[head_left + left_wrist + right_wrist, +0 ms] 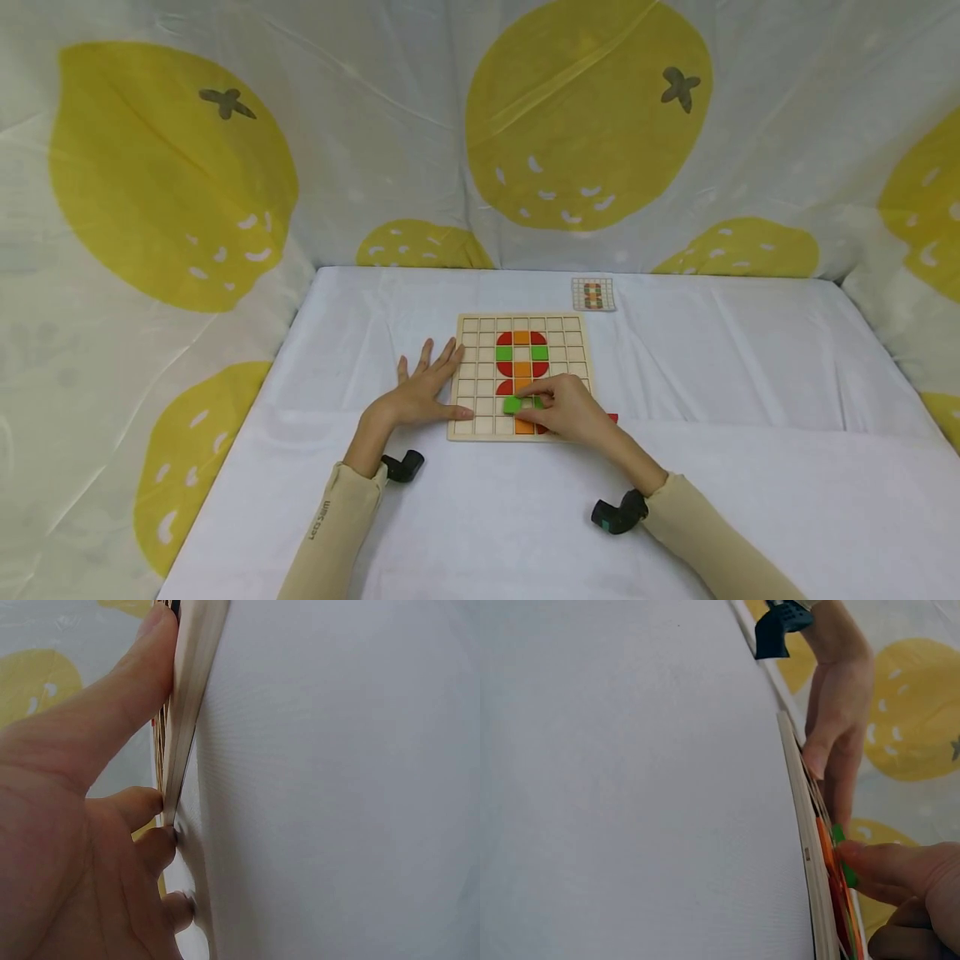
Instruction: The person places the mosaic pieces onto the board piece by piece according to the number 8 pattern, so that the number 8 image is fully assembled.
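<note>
A wooden grid board (470,372) lies on the white table, with red rounded, orange and green tiles forming a figure in its middle columns. My right hand (573,412) pinches a green square tile (512,405) between thumb and fingers, low over the lower left of that figure. In the right wrist view this green tile (838,834) stands tilted at the fingertips. My left hand (416,398) rests on the board's left edge, fingers spread and thumb on the lower left corner. Part of the figure's lower right is hidden under my right hand.
A small pattern card (592,294) with a similar coloured figure lies behind the board. A red piece (612,417) shows just right of my right hand. Lemon-printed cloth (390,125) hangs at the back and sides of the table.
</note>
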The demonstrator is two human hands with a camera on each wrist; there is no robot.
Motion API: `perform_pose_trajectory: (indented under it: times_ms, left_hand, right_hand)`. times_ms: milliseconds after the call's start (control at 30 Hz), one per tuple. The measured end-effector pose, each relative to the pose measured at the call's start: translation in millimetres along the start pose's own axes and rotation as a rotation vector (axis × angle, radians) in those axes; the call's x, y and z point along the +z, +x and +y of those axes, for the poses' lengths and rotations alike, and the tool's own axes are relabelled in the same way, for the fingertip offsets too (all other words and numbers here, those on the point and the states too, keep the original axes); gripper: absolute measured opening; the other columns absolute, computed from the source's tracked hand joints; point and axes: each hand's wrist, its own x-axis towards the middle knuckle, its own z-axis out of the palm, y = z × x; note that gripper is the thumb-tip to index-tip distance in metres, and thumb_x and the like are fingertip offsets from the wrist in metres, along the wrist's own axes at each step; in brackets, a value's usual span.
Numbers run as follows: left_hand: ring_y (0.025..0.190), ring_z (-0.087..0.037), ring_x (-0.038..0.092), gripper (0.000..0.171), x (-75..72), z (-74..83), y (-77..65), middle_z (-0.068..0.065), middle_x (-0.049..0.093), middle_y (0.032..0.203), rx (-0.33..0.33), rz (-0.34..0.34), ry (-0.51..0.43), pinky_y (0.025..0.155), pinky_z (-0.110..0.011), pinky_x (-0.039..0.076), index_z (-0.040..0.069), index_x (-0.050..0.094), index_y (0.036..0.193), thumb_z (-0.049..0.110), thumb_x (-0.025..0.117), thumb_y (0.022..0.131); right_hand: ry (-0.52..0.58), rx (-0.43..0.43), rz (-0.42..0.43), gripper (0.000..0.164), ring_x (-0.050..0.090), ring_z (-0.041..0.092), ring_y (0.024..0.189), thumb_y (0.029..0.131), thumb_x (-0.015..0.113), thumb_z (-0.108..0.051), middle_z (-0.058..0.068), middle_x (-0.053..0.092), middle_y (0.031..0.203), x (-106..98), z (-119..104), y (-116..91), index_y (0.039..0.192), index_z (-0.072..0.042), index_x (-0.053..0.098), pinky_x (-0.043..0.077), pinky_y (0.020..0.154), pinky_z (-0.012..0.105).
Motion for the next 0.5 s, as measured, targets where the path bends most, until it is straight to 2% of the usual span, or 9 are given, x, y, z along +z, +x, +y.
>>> perform_pose_trajectory:
  times_ms: [167,500]
  left_hand:
    - [0.160,-0.041,-0.018,0.111,-0.2,0.4,0.3,-0.006,-0.001,0.176,-0.005,-0.001,0.001,0.119,-0.077,-0.014,0.015,0.010,0.168,0.053,0.078,0.088]
    - [0.160,-0.040,-0.019,0.112,0.3,-1.4,1.0,-0.007,-0.001,0.176,0.000,0.000,-0.019,0.118,-0.077,-0.015,0.015,0.010,0.168,0.052,0.079,0.087]
  right_hand:
    - [-0.017,-0.017,0.015,0.024,0.026,0.007,0.053,0.085,0.086,-0.021,-0.007,0.028,0.055,6.0,-1.7,1.8,0.107,-0.010,0.082,0.021,0.053,0.020]
    - [0.014,0.007,0.034,0.023,0.029,0.007,0.052,0.086,0.085,-0.021,-0.008,0.030,0.056,10.5,-2.5,0.7,0.109,-0.015,0.082,0.022,0.052,0.020]
